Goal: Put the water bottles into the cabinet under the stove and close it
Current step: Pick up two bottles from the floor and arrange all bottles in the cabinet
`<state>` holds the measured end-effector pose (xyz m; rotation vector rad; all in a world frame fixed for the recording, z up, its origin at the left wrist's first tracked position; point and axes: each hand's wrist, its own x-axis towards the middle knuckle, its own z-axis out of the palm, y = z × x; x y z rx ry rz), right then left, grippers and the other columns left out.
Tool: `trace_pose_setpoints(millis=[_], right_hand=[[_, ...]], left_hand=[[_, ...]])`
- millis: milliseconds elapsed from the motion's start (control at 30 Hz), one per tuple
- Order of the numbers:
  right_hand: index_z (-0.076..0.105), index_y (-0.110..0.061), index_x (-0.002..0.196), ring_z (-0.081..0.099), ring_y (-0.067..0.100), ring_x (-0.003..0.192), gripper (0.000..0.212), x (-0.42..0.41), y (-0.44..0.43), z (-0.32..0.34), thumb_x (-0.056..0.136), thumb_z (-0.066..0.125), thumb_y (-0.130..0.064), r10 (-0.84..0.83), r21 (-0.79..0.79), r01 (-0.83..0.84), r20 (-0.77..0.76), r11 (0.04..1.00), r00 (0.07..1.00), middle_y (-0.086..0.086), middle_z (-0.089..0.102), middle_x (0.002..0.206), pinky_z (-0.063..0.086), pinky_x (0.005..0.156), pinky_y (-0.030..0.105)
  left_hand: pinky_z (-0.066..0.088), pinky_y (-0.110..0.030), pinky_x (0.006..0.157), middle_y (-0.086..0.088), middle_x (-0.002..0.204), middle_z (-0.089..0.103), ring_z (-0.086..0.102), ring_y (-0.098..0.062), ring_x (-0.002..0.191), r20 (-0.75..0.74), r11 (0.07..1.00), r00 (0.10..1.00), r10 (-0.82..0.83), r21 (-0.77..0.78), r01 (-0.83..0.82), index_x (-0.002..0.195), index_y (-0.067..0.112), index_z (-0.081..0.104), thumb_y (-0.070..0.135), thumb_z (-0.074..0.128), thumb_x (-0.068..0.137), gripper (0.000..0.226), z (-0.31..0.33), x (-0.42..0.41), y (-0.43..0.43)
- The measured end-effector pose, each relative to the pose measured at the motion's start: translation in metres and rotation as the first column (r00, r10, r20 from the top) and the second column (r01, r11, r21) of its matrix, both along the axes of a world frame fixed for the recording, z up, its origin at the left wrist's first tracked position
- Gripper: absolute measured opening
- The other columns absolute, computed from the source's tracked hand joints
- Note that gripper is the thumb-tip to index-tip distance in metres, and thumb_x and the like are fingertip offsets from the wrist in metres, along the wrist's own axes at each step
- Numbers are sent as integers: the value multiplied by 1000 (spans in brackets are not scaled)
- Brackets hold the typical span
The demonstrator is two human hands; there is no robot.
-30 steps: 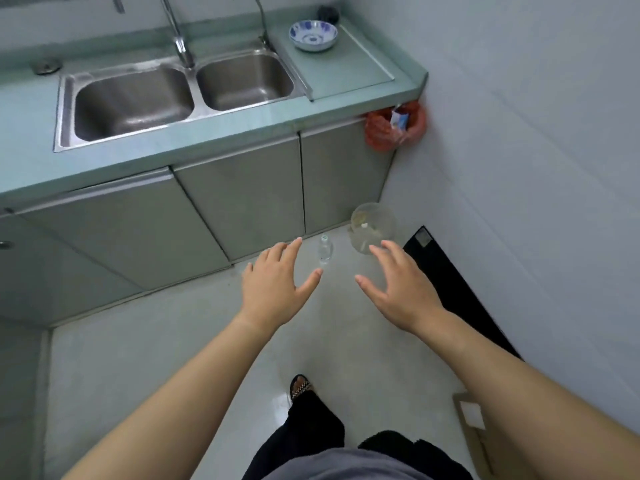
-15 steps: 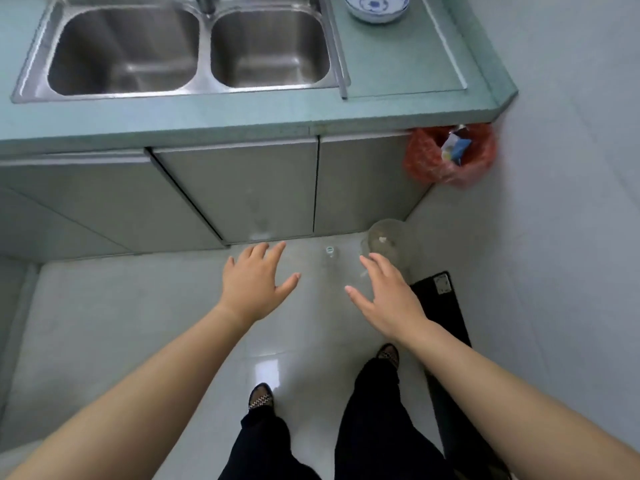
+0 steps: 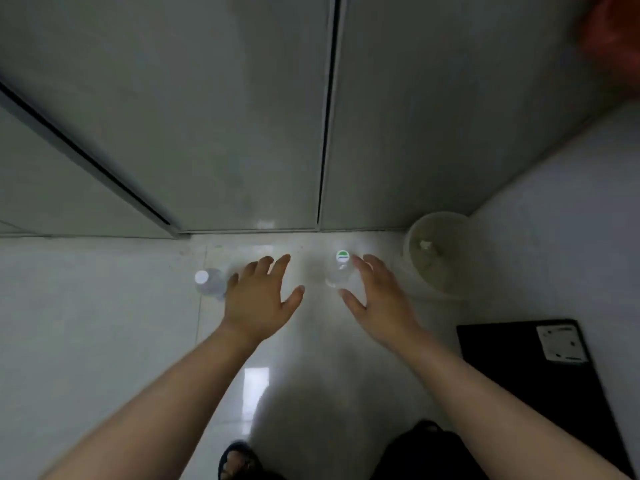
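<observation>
Two clear water bottles stand upright on the white floor in front of the grey cabinet doors (image 3: 242, 133). One with a white cap (image 3: 207, 282) is just left of my left hand (image 3: 261, 299). The other, with a green and white cap (image 3: 339, 270), stands between the spread thumb and fingers of my right hand (image 3: 377, 299). Both hands are open with fingers apart and hover low over the floor. Neither hand grips a bottle. The cabinet doors are closed.
A round translucent tub (image 3: 438, 252) stands in the corner right of the bottles. A flat black panel (image 3: 540, 382) lies on the floor at the right. A red bag (image 3: 616, 39) hangs at the upper right. My sandalled foot (image 3: 235, 459) shows at the bottom.
The view has dropped low and close to the cabinet doors; the sink and counter have left the frame. Both hands have come down to the bottles, and the white-capped bottle has come into view.
</observation>
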<state>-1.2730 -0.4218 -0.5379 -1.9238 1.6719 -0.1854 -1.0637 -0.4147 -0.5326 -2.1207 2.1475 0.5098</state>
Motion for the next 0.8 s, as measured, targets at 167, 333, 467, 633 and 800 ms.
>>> trace_pose_setpoints(millis=[167, 333, 467, 633, 800], right_hand=[[11, -30, 146, 21, 20, 141, 70, 1, -19, -179, 89, 50, -43, -183, -95, 195, 119, 976, 976, 2, 14, 155, 30, 107, 30], [6, -35, 142, 23, 16, 138, 74, 10, -37, -289, 87, 56, -40, -235, -224, 299, 273, 928, 933, 3, 17, 153, 27, 100, 20], [7, -41, 135, 24, 13, 136, 76, 15, -51, -319, 85, 63, -30, -239, -274, 387, 448, 880, 861, 5, 22, 150, 26, 105, 19], [-2, -52, 131, 23, 4, 131, 91, 26, -61, -329, 80, 70, -27, -258, -247, 439, 530, 864, 808, 5, 22, 150, 26, 103, 13], [7, -36, 136, 23, -5, 117, 85, 28, -76, -332, 80, 70, -19, -216, -332, 426, 517, 842, 829, 14, 24, 144, 24, 87, -9]], left_hand=[[42, -50, 98, -8, 141, 46, 45, -30, 127, -9, 999, 999, -45, -14, 45, 141, 24, 33, 66, 23, 79, 76, -181, -4, -40], [35, -48, 103, -6, 145, 40, 38, -27, 132, 14, 987, 989, -146, -58, 147, 142, 26, 30, 58, 38, 86, 65, -305, -7, -64], [33, -49, 105, -6, 148, 36, 32, -28, 137, 11, 988, 988, -151, -40, 152, 142, 26, 30, 65, 28, 82, 71, -356, -5, -58], [27, -51, 109, -7, 155, 19, 17, -30, 143, 24, 993, 993, -115, 43, 114, 144, 26, 20, 60, 35, 87, 68, -385, 1, -40], [11, -51, 115, -5, 159, 0, -1, -29, 146, 59, 987, 987, -147, 72, 143, 148, 27, 2, 61, 27, 89, 72, -397, 4, -35]])
